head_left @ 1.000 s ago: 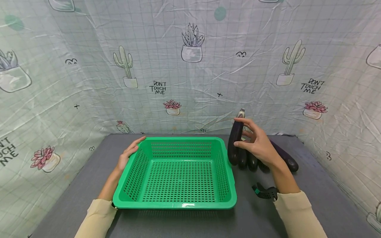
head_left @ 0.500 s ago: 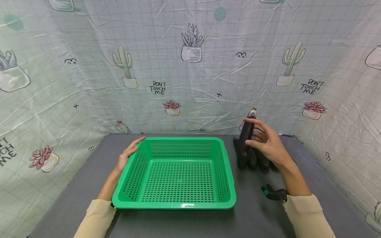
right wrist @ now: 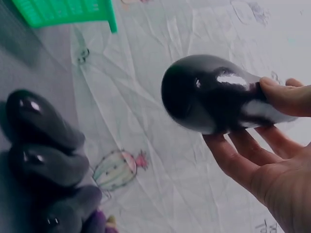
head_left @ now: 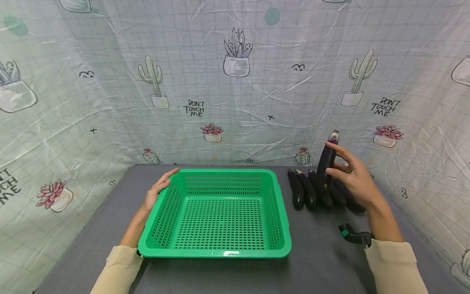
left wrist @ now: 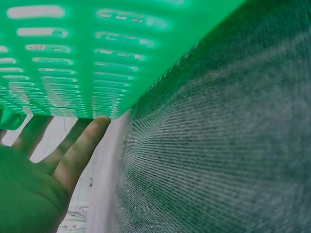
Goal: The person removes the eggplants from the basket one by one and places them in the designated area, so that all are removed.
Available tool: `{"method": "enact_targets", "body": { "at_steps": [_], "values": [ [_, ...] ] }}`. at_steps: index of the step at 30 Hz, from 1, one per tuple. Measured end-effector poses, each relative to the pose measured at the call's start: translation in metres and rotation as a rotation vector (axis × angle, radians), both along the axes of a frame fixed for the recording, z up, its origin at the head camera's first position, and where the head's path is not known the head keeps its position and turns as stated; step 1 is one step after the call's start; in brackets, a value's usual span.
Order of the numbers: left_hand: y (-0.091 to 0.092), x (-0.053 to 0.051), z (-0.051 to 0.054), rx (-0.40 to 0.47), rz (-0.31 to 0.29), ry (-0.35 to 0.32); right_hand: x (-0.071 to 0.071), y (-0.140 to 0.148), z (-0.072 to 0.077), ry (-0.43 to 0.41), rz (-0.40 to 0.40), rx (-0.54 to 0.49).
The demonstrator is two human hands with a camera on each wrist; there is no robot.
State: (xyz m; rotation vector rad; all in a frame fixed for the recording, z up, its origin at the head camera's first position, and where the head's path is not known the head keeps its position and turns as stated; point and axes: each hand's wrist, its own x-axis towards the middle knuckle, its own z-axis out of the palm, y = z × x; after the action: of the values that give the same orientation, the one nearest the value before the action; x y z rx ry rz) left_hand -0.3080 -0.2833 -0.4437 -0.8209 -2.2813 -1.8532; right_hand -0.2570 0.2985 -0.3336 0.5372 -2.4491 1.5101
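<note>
A dark purple eggplant (head_left: pixel 324 167) is held upright by my right hand (head_left: pixel 352 176), thumb on one side and fingers on the other. In the right wrist view the rounded end of this eggplant (right wrist: pixel 209 94) points away from the palm, raised off the table. Below and beside it several more eggplants (head_left: pixel 296 192) lie in a row on the table. My left hand (head_left: pixel 156 194) rests with extended fingers against the left side of a green plastic basket (head_left: pixel 214 254). From the left wrist, straight fingers (left wrist: pixel 80 150) touch the slotted basket wall (left wrist: pixel 116 48).
The basket stands at the middle of a grey table (head_left: pixel 312 261), left of the eggplant row. A creased cloth backdrop (head_left: pixel 235 94) with printed cacti rises directly behind the table and along both sides. A black band (head_left: pixel 354 235) sits at the right wrist.
My right hand has carried the eggplant rightward from beside the basket's right rim to over the eggplant row, revealing those on the left. The left hand and basket have stayed put.
</note>
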Motion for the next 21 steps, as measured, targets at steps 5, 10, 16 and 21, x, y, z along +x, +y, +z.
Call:
{"method": "enact_targets", "body": {
  "at_steps": [5, 10, 16, 21],
  "values": [
    [0.0, 0.0, 0.0, -0.007, 0.001, -0.006, -0.002, 0.015, -0.003, 0.008, -0.061, 0.045],
    [0.0, 0.002, 0.001, -0.003, 0.001, -0.006, -0.003, 0.03, -0.009, 0.045, -0.127, 0.069],
    [0.0, 0.004, 0.001, 0.005, -0.006, 0.002, -0.007, 0.049, -0.017, 0.063, -0.169, 0.059],
    [0.002, 0.006, 0.001, 0.007, -0.011, 0.001, -0.004, 0.065, -0.02, -0.001, -0.194, 0.058]
  ]
}}
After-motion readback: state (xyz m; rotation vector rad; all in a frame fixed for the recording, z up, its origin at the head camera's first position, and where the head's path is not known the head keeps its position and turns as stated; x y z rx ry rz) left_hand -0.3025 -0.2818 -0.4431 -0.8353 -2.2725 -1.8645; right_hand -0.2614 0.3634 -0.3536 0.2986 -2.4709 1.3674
